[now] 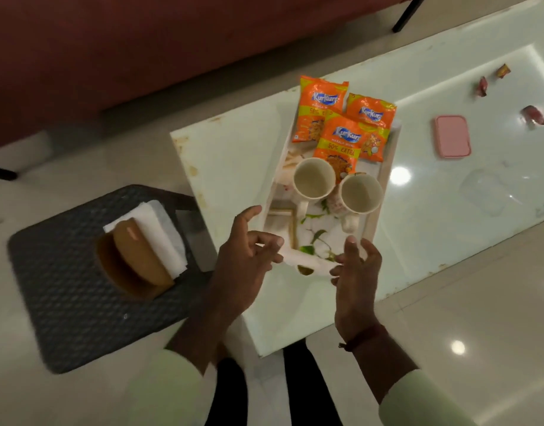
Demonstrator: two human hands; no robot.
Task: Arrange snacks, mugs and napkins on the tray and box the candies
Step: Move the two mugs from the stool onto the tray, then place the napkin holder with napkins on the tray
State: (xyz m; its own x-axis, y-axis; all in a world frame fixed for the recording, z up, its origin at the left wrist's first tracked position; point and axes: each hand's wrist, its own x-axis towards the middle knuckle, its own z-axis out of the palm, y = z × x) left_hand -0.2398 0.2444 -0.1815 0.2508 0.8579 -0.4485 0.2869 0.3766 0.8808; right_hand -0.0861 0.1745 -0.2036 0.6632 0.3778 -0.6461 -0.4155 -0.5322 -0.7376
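A white floral tray lies on the glass table. Three orange snack packets rest overlapping at its far end, and two empty cream mugs stand side by side in the middle. Over the tray's near end, my left hand and my right hand each pinch one end of a white napkin. To the right on the table are a pink lid, a clear box and three wrapped candies.
A dark woven stool stands left of the table, carrying a brown napkin holder with a stack of white napkins. A red sofa runs along the far side. The tiled floor surrounds the table.
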